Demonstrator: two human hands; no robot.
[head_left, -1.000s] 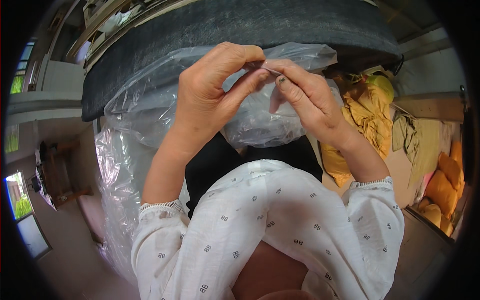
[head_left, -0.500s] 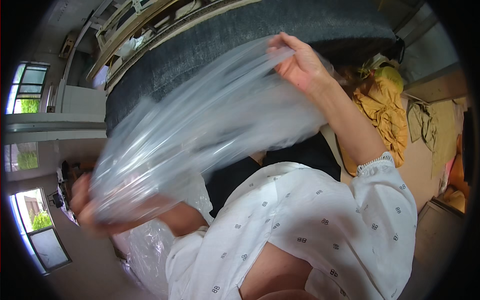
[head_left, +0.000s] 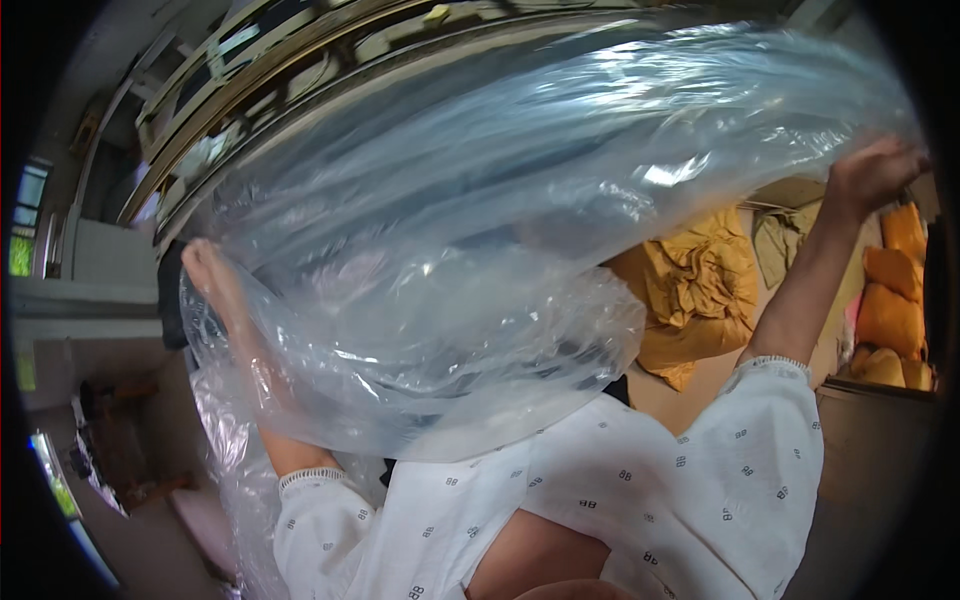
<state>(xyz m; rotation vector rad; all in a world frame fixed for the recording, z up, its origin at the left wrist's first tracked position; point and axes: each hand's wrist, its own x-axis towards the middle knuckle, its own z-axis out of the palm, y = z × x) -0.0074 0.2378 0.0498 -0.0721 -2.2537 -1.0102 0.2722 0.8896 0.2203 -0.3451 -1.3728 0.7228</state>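
A large sheet of clear plastic film [head_left: 430, 300] is stretched wide between my two hands, billowing and shiny with creases. Whether it is a flat sheet or a bag, I cannot tell. At the left, my left hand [head_left: 207, 268] is closed on one edge of the film, and part of that forearm shows through it. Far out to the right and raised, my right hand [head_left: 880, 172] is closed on the other end, a little blurred. The film's lower part hangs in front of my white printed blouse [head_left: 540, 470]. Through the plastic, a dark surface shows dimly.
Beyond the film runs a long frame with wooden and metal rails [head_left: 240, 75]. On the floor at right lie a mustard-yellow cloth bundle [head_left: 700, 285] and an olive cloth [head_left: 785, 240]. Orange items [head_left: 890, 310] stand farther right. More crumpled clear plastic [head_left: 235, 450] hangs at my left.
My hands have spread apart: the right swung outward to the right, the left moved up and away from me. The bunched plastic has opened into a wide sheet, now covering most of the dark surface.
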